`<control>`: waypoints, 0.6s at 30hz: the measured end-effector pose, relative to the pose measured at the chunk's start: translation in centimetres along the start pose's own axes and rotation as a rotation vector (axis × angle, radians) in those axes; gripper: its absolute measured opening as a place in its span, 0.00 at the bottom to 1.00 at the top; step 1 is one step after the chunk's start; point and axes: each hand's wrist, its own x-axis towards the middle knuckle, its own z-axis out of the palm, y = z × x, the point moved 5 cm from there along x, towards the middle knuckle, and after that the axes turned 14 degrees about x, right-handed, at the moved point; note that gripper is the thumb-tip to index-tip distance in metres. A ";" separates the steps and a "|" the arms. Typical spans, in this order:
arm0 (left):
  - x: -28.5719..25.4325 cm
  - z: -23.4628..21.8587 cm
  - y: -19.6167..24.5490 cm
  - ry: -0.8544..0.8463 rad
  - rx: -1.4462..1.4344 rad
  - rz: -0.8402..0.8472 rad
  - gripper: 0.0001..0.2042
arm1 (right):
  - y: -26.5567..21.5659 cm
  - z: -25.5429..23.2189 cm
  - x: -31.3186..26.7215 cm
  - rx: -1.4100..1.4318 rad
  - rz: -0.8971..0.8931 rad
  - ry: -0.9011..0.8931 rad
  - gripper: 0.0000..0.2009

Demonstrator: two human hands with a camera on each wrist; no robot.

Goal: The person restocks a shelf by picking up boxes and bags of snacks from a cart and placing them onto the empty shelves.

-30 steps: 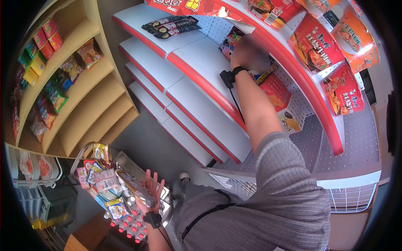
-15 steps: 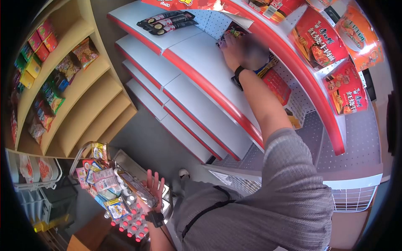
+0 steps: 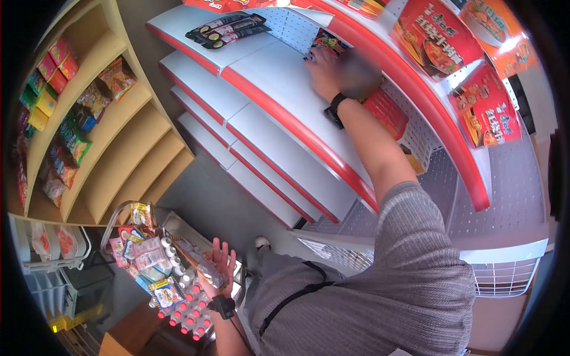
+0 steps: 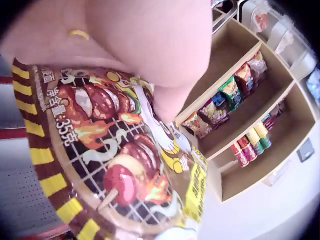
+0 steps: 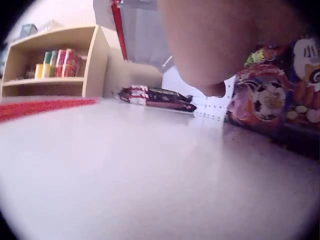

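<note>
My left hand (image 3: 218, 268) holds a brown, yellow-striped snack bag (image 4: 135, 160) printed with grilled sausages. In the head view its fingers point up and outward; in the left wrist view the thumb lies over the bag. My right hand (image 3: 323, 74) reaches deep onto the upper white shelf, its fingertips at a dark, colourful snack pack (image 3: 328, 43) by the perforated back panel. In the right wrist view, that pack (image 5: 267, 100) stands upright beside the hand (image 5: 215, 45). A blurred patch covers part of the area by the right hand, and I cannot tell how its fingers lie.
Black packets (image 3: 228, 29) lie on the shelf's left end. Red boxes (image 3: 386, 113) stand right of the right arm. Instant noodle tubs (image 3: 436, 38) fill the shelf above. A basket of snack bags (image 3: 148, 255) and several red-capped bottles (image 3: 190, 314) are beside the left hand. Wooden shelves (image 3: 133, 136) stand left.
My right hand has shifted left along the back of the shelf, beside the colourful pack. The left hand keeps the snack bag in place. The head view has shifted slightly.
</note>
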 end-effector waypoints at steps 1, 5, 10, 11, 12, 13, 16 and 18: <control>-0.3 0.0 -0.2 0.046 0.020 -0.023 0.16 | -1.7 -0.3 0.1 0.034 -0.029 -0.054 0.08; -1.1 -0.3 -0.7 0.161 0.379 -0.082 0.20 | -9.4 -0.7 0.8 0.534 0.111 0.057 0.08; -2.7 3.8 0.9 0.016 0.613 -0.051 0.22 | -27.0 -2.4 -4.3 1.318 0.164 -0.857 0.18; -3.1 4.2 1.3 0.012 0.700 0.000 0.25 | -30.7 -6.6 -5.6 1.342 -0.026 -0.980 0.24; -3.4 5.0 1.6 -0.017 0.789 0.003 0.26 | -33.3 -7.4 -7.9 1.276 -0.136 -1.101 0.29; -3.9 5.8 2.1 -0.022 0.875 0.007 0.27 | -35.2 -7.4 -10.0 1.243 -0.206 -1.118 0.33; -4.5 7.2 3.6 -0.125 1.032 0.048 0.25 | -37.5 -8.7 -12.0 1.286 -0.306 -1.113 0.31; -5.2 9.1 4.6 -0.182 1.047 0.047 0.22 | -37.2 -9.0 -12.3 1.399 -0.123 -1.169 0.25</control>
